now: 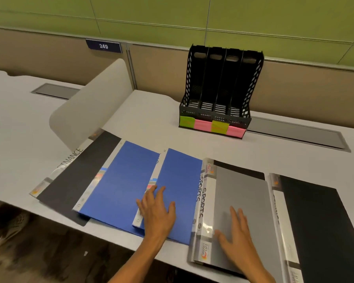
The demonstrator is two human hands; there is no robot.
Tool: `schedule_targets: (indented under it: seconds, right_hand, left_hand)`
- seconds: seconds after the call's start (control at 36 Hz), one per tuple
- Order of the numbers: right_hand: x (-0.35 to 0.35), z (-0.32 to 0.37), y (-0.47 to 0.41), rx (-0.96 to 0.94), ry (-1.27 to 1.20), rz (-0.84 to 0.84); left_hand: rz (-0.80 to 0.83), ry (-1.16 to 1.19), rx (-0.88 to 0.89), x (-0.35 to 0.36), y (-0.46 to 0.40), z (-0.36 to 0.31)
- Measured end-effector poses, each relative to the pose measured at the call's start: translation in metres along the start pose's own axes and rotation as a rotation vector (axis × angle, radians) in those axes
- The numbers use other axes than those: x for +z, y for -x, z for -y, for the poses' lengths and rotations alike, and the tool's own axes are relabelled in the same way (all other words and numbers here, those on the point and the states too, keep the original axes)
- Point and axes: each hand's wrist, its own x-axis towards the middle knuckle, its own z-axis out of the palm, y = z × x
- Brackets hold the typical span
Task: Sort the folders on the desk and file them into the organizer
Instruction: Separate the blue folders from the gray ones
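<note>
Five folders lie in a row along the near edge of the bench (151,111). At nine o'clock sits a black folder (78,176) whose spine reads FINANCE, its far corner tucked against a curved grey divider (90,103). Overlapping it is a blue folder (121,180), and just beside that, dead centre, a second blue folder (178,193). The left hand (157,211) lies flat on this second blue folder, fingers spread and straight, grasping nothing, fingertips reaching toward the coloured tabs at its left edge. Moving to four o'clock, a grey folder (243,197) with SPORTS on its spine; the right hand (235,235) presses flat on its cover, fingers straight and released, nothing held. Out at three o'clock, another black folder (315,221) lies just beside the grey one. Up at twelve o'clock stands the black organizer (219,86), four upright slots, all bare, against the partition wall (172,64), with green and pink sticky labels (211,126) across its front lip. A plate reading 249 (103,46) hangs at eleven o'clock.
</note>
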Motion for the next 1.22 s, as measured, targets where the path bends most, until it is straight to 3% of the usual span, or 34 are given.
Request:
schedule_targets:
  seconds: [0.39, 0.58, 0.78, 0.97, 1.22]
  right_hand:
    - [0.042, 0.078, -0.013, -0.316, -0.044, 0.027]
    - [0.066, 0.107, -0.017, -0.412, 0.125, 0.145]
    - [0.083, 0.113, -0.024, -0.379, 0.215, 0.245]
    - [0.084, 0.116, -0.027, -0.310, 0.275, 0.344]
    - [0.084, 0.116, -0.030, -0.301, 0.315, 0.378]
  left_hand:
    - [-0.084, -0.216, -0.285, -0.072, -0.071, 0.091]
    - [0.056, -0.330, -0.432, -0.106, -0.105, 0.131]
    - [0.120, -0.330, -0.462, -0.118, -0.118, 0.147]
    - [0.252, -0.152, -0.481, -0.134, -0.124, 0.163]
    - [0.234, 0.073, -0.526, -0.155, -0.115, 0.144]
